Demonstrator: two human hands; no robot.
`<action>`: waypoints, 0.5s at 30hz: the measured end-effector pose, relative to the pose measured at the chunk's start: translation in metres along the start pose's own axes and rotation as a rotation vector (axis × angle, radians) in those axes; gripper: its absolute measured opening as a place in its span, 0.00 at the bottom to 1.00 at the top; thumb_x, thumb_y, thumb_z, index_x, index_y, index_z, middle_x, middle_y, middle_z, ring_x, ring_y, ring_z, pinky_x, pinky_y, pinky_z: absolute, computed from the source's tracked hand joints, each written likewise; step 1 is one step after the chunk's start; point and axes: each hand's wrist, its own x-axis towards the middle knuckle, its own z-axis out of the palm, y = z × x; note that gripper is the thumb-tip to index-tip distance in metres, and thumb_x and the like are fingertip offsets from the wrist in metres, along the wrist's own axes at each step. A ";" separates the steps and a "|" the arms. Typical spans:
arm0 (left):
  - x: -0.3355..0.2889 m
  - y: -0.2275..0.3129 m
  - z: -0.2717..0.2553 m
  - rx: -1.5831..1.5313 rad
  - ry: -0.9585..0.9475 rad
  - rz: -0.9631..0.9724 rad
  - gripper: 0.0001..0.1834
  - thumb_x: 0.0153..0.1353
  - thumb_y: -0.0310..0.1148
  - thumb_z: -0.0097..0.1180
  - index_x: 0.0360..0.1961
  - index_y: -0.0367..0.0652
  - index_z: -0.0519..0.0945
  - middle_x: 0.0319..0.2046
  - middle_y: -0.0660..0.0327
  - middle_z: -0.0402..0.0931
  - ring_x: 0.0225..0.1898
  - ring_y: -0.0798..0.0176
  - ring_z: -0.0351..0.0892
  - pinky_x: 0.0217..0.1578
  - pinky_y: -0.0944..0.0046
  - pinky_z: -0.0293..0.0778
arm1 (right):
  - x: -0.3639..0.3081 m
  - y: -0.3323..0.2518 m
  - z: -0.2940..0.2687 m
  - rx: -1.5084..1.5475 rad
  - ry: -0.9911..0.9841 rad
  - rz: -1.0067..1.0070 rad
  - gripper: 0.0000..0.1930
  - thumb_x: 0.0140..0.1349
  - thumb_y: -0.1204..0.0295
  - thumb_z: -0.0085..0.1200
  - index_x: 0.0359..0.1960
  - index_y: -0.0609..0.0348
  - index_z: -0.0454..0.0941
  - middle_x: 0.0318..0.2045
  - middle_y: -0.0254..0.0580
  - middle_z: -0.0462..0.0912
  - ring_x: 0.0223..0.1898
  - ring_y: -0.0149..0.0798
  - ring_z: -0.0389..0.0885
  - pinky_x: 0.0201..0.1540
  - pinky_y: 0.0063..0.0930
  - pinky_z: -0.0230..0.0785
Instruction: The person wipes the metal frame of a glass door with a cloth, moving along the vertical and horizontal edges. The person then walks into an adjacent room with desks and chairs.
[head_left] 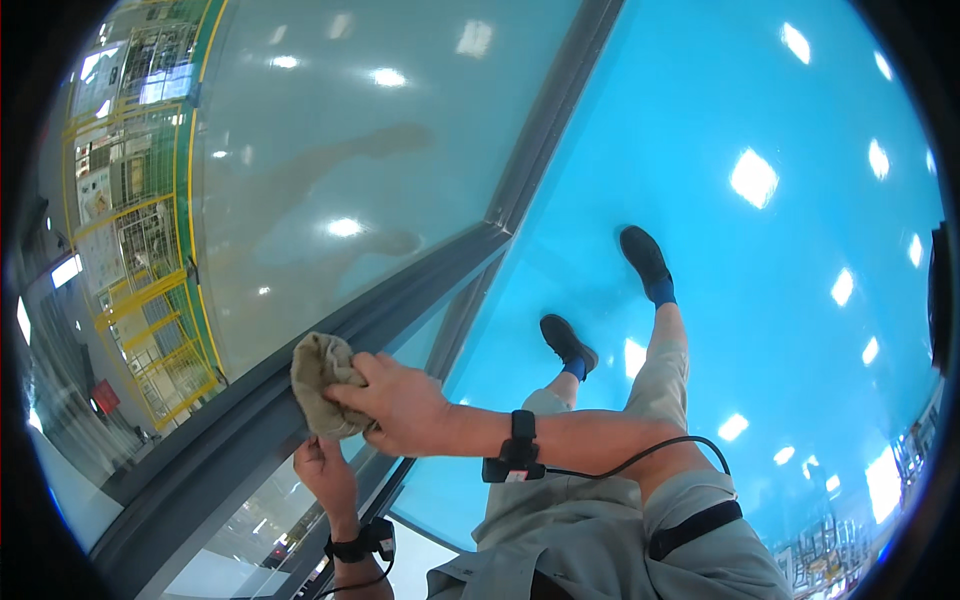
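One broad blue floor (780, 340) spreads to the right of the right hand (405, 405). A dark frame rail (400, 303) slants past it toward the left hand (328, 482), whose fingers are bent; whether they grip anything cannot be told. Gripped in the right hand, against the rail — bunched beige cloth (325, 385). Wiping appears under way; no visible boundary separates finished from remaining stretches — progress is indeterminable.

Tan cloth (325, 385), dk gry frame (215, 455), blue flr (780, 330).

Rough cloth rag (319, 378), smooth metal-looking frame (415, 288), glossy floor (760, 310)
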 end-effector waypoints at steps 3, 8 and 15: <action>0.000 0.005 0.002 0.070 0.053 -0.006 0.17 0.75 0.36 0.53 0.45 0.27 0.80 0.36 0.53 0.86 0.38 0.61 0.87 0.43 0.61 0.82 | 0.001 0.029 0.004 -0.009 0.024 0.058 0.30 0.51 0.70 0.64 0.60 0.39 0.78 0.49 0.46 0.70 0.52 0.51 0.74 0.47 0.45 0.77; 0.005 -0.008 0.010 0.130 0.158 0.081 0.19 0.76 0.39 0.53 0.45 0.27 0.80 0.35 0.51 0.86 0.33 0.60 0.88 0.38 0.61 0.84 | -0.001 0.089 0.002 -0.037 0.079 0.177 0.31 0.49 0.73 0.63 0.60 0.40 0.78 0.50 0.45 0.71 0.53 0.54 0.74 0.50 0.47 0.77; 0.006 0.008 0.025 0.052 0.231 0.097 0.20 0.76 0.40 0.52 0.46 0.28 0.79 0.34 0.52 0.86 0.32 0.59 0.88 0.37 0.62 0.85 | 0.014 0.207 -0.013 -0.264 0.042 0.452 0.32 0.51 0.71 0.62 0.63 0.36 0.77 0.53 0.44 0.73 0.57 0.56 0.75 0.55 0.46 0.76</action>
